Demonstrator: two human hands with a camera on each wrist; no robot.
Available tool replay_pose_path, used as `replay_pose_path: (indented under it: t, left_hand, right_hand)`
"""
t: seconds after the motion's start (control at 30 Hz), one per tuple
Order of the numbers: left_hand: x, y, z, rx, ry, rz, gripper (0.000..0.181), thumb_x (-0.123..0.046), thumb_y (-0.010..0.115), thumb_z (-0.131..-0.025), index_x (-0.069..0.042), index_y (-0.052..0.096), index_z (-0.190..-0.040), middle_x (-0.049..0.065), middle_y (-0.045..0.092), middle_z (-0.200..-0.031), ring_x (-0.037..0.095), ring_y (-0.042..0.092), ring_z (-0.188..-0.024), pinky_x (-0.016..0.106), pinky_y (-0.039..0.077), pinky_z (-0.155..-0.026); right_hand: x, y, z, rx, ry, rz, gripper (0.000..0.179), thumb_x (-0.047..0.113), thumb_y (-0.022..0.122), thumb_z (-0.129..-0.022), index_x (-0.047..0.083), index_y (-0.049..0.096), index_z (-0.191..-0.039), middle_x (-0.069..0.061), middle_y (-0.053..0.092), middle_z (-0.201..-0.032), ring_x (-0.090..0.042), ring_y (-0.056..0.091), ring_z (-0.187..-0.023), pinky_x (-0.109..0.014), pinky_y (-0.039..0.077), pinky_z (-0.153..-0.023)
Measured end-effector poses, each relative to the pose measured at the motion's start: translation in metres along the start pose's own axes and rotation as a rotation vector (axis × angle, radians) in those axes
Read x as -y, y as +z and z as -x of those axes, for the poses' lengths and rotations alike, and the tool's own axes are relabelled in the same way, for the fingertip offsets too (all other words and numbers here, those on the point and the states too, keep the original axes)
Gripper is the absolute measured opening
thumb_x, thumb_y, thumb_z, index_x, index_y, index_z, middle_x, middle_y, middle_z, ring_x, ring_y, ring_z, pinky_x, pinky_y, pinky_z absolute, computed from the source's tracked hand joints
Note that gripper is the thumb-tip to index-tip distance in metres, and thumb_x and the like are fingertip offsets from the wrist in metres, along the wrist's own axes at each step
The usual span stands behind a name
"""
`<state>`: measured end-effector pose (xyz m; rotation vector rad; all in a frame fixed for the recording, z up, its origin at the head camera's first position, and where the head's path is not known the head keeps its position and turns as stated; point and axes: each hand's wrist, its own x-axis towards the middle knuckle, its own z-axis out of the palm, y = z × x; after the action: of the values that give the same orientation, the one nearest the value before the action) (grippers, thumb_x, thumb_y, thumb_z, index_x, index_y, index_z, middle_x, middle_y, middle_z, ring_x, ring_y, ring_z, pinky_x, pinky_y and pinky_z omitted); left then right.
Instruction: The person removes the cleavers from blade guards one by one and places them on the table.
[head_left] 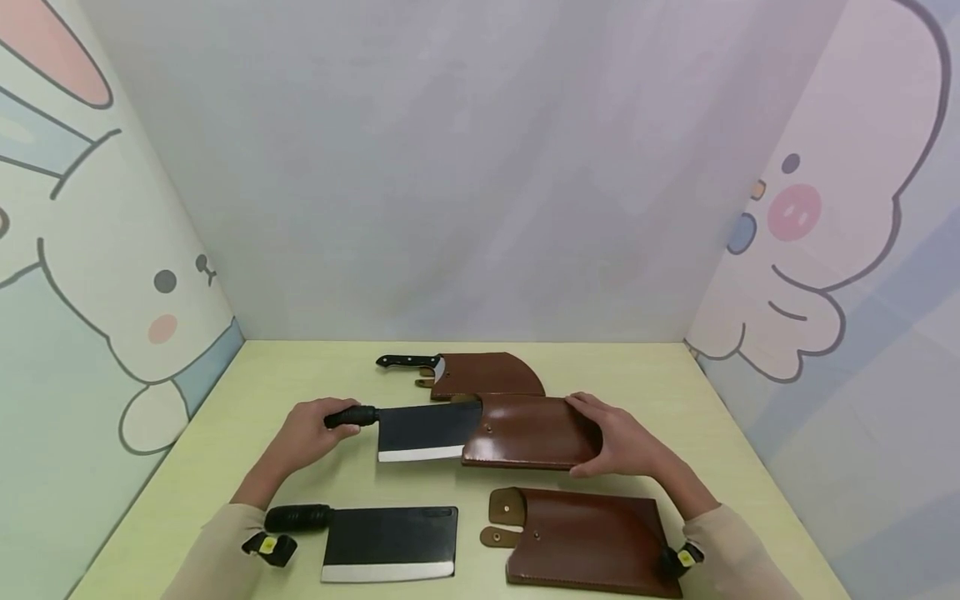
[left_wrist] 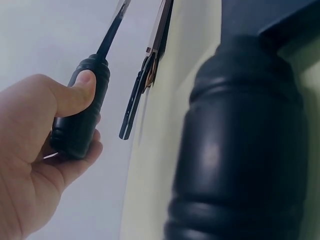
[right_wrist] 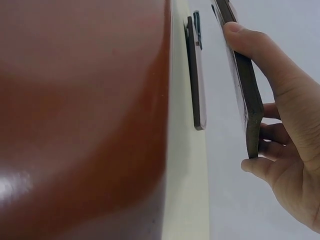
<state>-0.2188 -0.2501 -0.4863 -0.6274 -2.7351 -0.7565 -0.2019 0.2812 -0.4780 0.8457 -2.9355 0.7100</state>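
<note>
My left hand (head_left: 306,432) grips the black ridged handle of a cleaver (head_left: 423,427), thumb along its side in the left wrist view. The dark blade with its pale edge runs rightward into the mouth of a brown leather sheath (head_left: 536,429), which hides the blade's far part. At the sheath's right end my right hand (head_left: 621,435) holds it between thumb and fingers, the thumb and fingertips at opposite corners. In the right wrist view that sheath (right_wrist: 245,80) shows edge-on, raised above the table.
A second cleaver (head_left: 390,542) lies bare at the front left, handle leftward. To its right lies another brown sheath (head_left: 592,537) with its snap straps undone. Behind my hands, a black-handled knife (head_left: 408,361) sits in a smaller sheath (head_left: 491,375). Walls bound the yellow table (head_left: 300,367).
</note>
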Motion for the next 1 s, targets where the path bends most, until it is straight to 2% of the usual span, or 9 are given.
replay_pose_path:
  t: [0.37,0.6,1.0]
  left_hand:
    - [0.006,-0.006,0.005,0.012,-0.018,0.011,0.042,-0.019,0.08,-0.089,-0.001,0.072,-0.125,0.018,0.073,-0.117,0.037,0.071,-0.101,0.05,0.057,-0.078]
    - [0.013,-0.013,0.008,0.04,-0.018,0.011,0.038,-0.018,0.08,-0.09,-0.001,0.073,-0.123,0.016,0.073,-0.116,0.032,0.071,-0.098,0.045,0.056,-0.075]
    - [0.025,-0.011,0.01,0.081,-0.028,0.0,0.038,-0.017,0.08,-0.089,0.0,0.073,-0.122,0.018,0.073,-0.118,0.038,0.07,-0.105,0.054,0.057,-0.083]
  right_hand:
    - [-0.01,-0.004,0.007,-0.01,0.024,-0.004,0.115,0.055,0.093,-0.066,0.01,0.041,-0.157,-0.016,0.041,-0.158,-0.039,0.048,-0.139,-0.056,0.052,-0.098]
    - [-0.02,-0.006,0.013,-0.014,0.027,0.005,0.114,0.056,0.093,-0.066,0.008,0.041,-0.156,-0.016,0.042,-0.157,-0.039,0.049,-0.138,-0.057,0.052,-0.097]
    - [-0.034,-0.006,0.02,-0.003,0.046,0.007,0.115,0.058,0.092,-0.066,0.006,0.042,-0.155,-0.018,0.043,-0.157,-0.041,0.05,-0.137,-0.056,0.053,-0.096]
